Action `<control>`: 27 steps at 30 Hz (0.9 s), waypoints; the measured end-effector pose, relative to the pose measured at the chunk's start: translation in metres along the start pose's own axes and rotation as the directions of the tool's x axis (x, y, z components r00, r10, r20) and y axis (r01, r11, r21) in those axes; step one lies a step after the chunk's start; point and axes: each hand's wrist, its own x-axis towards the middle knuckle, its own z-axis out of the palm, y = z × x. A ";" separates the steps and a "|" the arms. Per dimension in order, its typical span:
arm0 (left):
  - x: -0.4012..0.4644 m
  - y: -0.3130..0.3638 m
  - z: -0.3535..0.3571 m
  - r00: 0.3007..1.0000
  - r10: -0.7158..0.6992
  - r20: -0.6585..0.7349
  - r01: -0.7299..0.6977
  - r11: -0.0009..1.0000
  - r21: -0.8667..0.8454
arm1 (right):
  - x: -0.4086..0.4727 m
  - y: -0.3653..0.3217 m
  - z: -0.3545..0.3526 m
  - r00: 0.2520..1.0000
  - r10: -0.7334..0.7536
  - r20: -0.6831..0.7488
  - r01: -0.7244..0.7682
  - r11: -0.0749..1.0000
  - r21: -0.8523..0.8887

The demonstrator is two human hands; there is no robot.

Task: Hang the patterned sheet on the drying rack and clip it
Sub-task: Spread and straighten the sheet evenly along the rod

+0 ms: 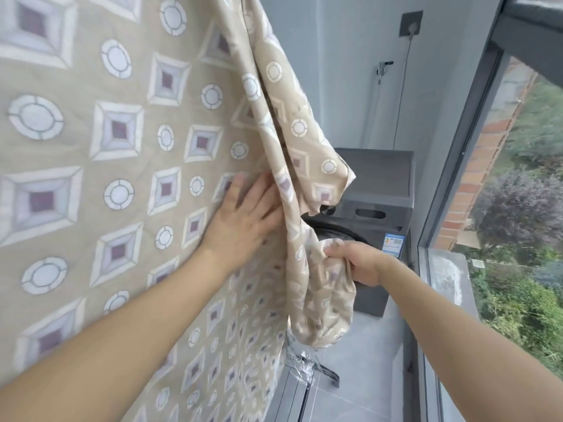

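While the patterned sheet (122, 178) hangs as a broad panel in front of my left hand (243, 220), I judge I am in the spreading step: that hand lies flat with straight fingers pressed against the cloth, and my right hand (359, 263) has its fingers curled round a bunched fold of the same sheet just to the right of it. Next I reckon I need to draw that bunch out sideways away from the left hand until the folded edge lies flat, then fetch clips. What carries the sheet is cut off above both hands, so I cannot see the rack's bar, and no clip shows anywhere; beyond my right hand a grey washing machine (380, 208) stands half behind the cloth
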 end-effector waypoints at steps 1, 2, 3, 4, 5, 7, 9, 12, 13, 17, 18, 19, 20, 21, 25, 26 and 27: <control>0.002 -0.003 0.000 0.990 0.033 -0.139 -0.037 0.999 -0.020 | -0.003 0.000 -0.003 0.997 -0.046 -0.057 0.054 0.988 0.145; 0.005 -0.006 -0.001 0.962 0.067 -0.264 -0.083 0.995 -0.049 | -0.004 0.000 -0.009 0.986 -0.074 -0.151 0.111 0.961 0.253; 0.009 -0.008 -0.005 0.931 0.091 -0.354 -0.128 0.988 -0.081 | -0.008 0.002 -0.012 0.964 -0.095 -0.248 0.171 0.937 0.304; 0.013 -0.009 -0.010 0.911 0.094 -0.402 -0.151 0.982 -0.114 | -0.008 0.005 -0.016 0.926 -0.099 -0.363 0.208 0.939 0.274; 0.018 -0.008 -0.015 0.909 0.080 -0.410 -0.149 0.979 -0.141 | -0.011 0.007 -0.018 0.884 -0.108 -0.455 0.212 0.960 0.184; 0.027 -0.007 -0.023 0.947 0.049 -0.318 -0.090 0.989 -0.115 | -0.016 0.015 -0.022 0.814 -0.191 -0.549 0.166 0.981 -0.096; 0.035 -0.009 -0.027 0.985 0.004 -0.173 -0.010 0.999 -0.032 | -0.024 0.023 -0.023 0.781 -0.257 -0.569 0.177 0.965 -0.194; 0.047 -0.015 -0.031 0.999 0.035 -0.009 -0.036 0.997 -0.074 | -0.042 0.027 -0.021 0.792 -0.353 -0.498 0.263 0.933 -0.244; 0.050 -0.014 -0.031 0.998 0.061 0.030 -0.057 0.992 -0.117 | -0.046 0.029 -0.021 0.821 -0.360 -0.442 0.282 0.931 -0.233; 0.052 0.000 -0.025 0.987 0.125 0.104 -0.097 0.966 -0.239 | -0.052 0.036 -0.019 0.891 -0.342 -0.298 0.277 0.930 -0.240; 0.052 0.004 -0.023 0.985 0.130 0.117 -0.096 0.961 -0.261 | -0.052 0.037 -0.019 0.894 -0.344 -0.288 0.272 0.926 -0.262; 0.051 0.008 -0.021 0.982 0.129 0.135 -0.088 0.957 -0.277 | -0.052 0.037 -0.018 0.895 -0.340 -0.290 0.256 0.922 -0.290; 0.049 0.012 -0.017 0.982 0.121 0.145 -0.075 0.955 -0.286 | -0.051 0.037 -0.016 0.890 -0.335 -0.310 0.231 0.916 -0.327; 0.048 0.015 -0.014 0.983 0.106 0.153 -0.056 0.954 -0.296 | -0.050 0.038 -0.015 0.879 -0.332 -0.341 0.199 0.908 -0.369; 0.045 0.025 -0.006 0.973 0.079 0.215 -0.008 0.950 -0.314 | -0.040 0.046 -0.018 0.772 -0.313 -0.553 -0.001 0.870 -0.494; 0.045 0.027 -0.004 0.964 0.073 0.254 0.008 0.953 -0.302 | -0.037 0.049 -0.021 0.747 -0.301 -0.592 -0.052 0.863 -0.503; 0.045 0.028 -0.002 0.954 0.068 0.292 0.021 0.957 -0.290 | -0.033 0.052 -0.025 0.736 -0.283 -0.615 -0.091 0.859 -0.504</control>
